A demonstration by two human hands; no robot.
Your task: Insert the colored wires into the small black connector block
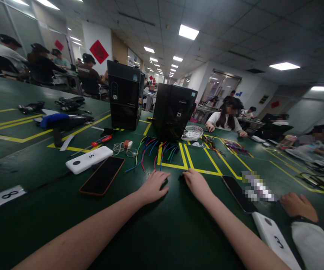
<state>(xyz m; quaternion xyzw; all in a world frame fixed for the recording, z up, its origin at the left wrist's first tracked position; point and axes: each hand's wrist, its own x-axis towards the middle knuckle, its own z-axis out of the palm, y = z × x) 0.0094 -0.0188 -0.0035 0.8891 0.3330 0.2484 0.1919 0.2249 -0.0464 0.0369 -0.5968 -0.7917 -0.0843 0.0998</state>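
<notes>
My left hand [154,186] rests on the green table with its fingers stretched out and apart; a dark spot under the fingers is too unclear to name. Beside it, my right hand [198,184] has its thumb and fingers closed at a small black piece [182,176], mostly hidden by the fingertips. Just beyond both hands lie several loose wires [143,155] in red, blue, green and yellow. A phone in an orange-edged case [102,175] lies left of my left hand. Another dark phone [239,194] lies to the right of my right hand.
Two black computer cases [124,97] stand beyond the wires. A white power bank [89,159], a red screwdriver [101,141] and a blue-and-black item [56,120] lie left. A white basket [192,132] sits behind. A co-worker's hand [299,206] rests at right, near another white power bank [274,236].
</notes>
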